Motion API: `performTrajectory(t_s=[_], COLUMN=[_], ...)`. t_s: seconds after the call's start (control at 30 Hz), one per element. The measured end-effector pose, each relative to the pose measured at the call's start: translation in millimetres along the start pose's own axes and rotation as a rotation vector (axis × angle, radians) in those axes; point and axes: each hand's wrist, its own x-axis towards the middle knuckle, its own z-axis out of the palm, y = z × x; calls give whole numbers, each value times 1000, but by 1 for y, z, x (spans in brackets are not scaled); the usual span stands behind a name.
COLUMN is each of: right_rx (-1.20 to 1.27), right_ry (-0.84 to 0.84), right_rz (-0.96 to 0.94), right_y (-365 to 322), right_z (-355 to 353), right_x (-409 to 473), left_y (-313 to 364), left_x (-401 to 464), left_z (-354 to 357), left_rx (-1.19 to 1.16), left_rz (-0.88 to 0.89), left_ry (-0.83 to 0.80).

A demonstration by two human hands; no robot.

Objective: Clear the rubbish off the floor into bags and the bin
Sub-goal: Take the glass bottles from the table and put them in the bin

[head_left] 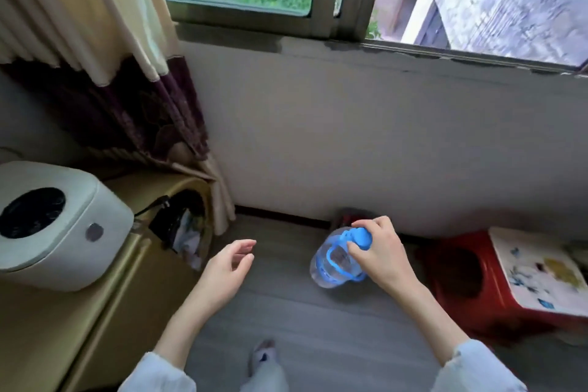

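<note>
My right hand (378,251) has fingers and thumb curled round the blue cap end of the jug (334,261), a big clear plastic one w/ a blue handle. Jug sits low over the grey floor (286,328), just in front of the wall under the window; can't tell if it's touching the floor or already off it. Left hand (229,264) is free, fingers loosely bent, holding nothing, hovering near the gold cabinet (95,312). Red stool (461,280) is just right of the jug.

Step in hand, I reckon: lift the jug and get it to a bag or the bin, neither in view. To do it well I'd keep the grip tight at the cap/handle, bring the left hand under the body for support bc it looks bulky, and swing clear of the stool. Looks empty-ish, so prob light.
</note>
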Motion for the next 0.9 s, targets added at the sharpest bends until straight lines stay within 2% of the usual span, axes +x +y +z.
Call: performTrajectory(t_s=[0.17,0.27,0.4,0.53,0.77,0.9], right_rx=[73,79,38,98,116,99], right_ry=[72,86,-2,5,-117,-196], right_rz=[235,303,391,469,568,561], right_y=[72,104,143,181,278,351], right_z=[-17,-22,-23,-18,12,46], right_x=[36,67,112,147,211,259], left_y=[23,33,52,70,37,7], left_x=[59,107,170,212,264,300], left_z=[59,91,145,193,293,371], left_rx=[42,44,142,175,248,251], left_rz=[-4,-28,-44,-42,-208,-259], left_ry=[-156,-220,-381,-442,-603,-623])
